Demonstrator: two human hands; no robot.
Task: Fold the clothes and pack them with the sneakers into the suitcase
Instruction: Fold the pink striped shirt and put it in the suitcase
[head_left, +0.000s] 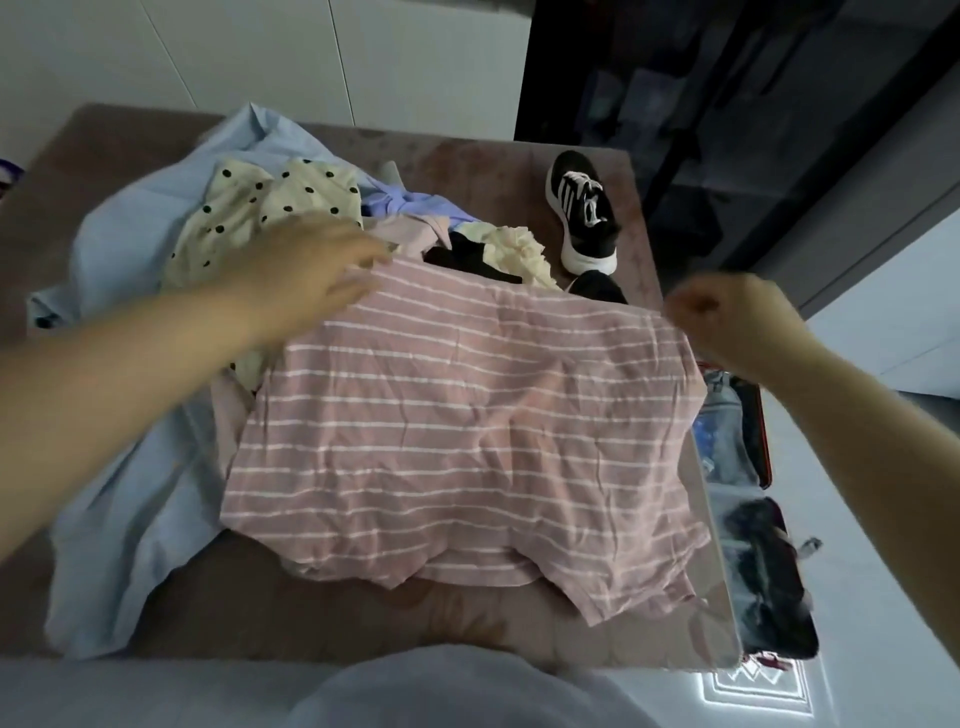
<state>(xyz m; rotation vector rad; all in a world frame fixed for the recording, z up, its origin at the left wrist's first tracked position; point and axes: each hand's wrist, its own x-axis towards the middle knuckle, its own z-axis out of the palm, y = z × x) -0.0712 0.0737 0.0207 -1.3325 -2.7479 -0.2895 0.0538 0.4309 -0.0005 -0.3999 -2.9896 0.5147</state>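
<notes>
Fingers (358, 257) of left hand (306, 265) lay straight on striped shirt (457, 415) far-left corner | right hand (737, 322) pinched far-right corner | shirt spread at table (182, 597) right edge | step: likely flattening before fold | next: fold sides inward evenly

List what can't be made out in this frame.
- Second sneaker: head view, mostly hidden behind the far edge of the striped shirt.
- Suitcase: head view, partly cut off by the table edge; contents blurred.
- Left hand: head view, motion-blurred; grip on the shirt unclear.
- Black garment: head view, buried in the clothes pile; type unreadable.
</notes>
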